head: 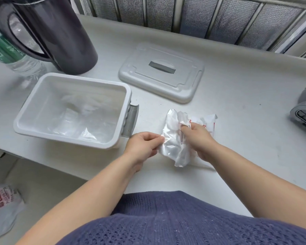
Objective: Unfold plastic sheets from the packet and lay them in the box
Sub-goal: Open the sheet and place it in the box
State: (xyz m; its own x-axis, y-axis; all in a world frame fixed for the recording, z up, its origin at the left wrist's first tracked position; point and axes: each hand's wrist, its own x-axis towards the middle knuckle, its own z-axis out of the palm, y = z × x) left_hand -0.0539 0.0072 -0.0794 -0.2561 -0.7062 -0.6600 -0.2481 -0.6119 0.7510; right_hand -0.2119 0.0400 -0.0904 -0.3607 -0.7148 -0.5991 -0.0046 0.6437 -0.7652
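Pinching one edge of a crumpled plastic sheet with the left hand, low in mid-frame, and gripping its far side with the right hand, fingers curled into the folds. Beneath, mostly hidden, a red-printed packet on the surface. At centre left, the open box, holding clear film hard to tell apart; cut off at the upper left, a dark jug.

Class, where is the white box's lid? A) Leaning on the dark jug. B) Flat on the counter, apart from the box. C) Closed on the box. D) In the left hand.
B: the lid lies flat on the counter, separate from the open box.
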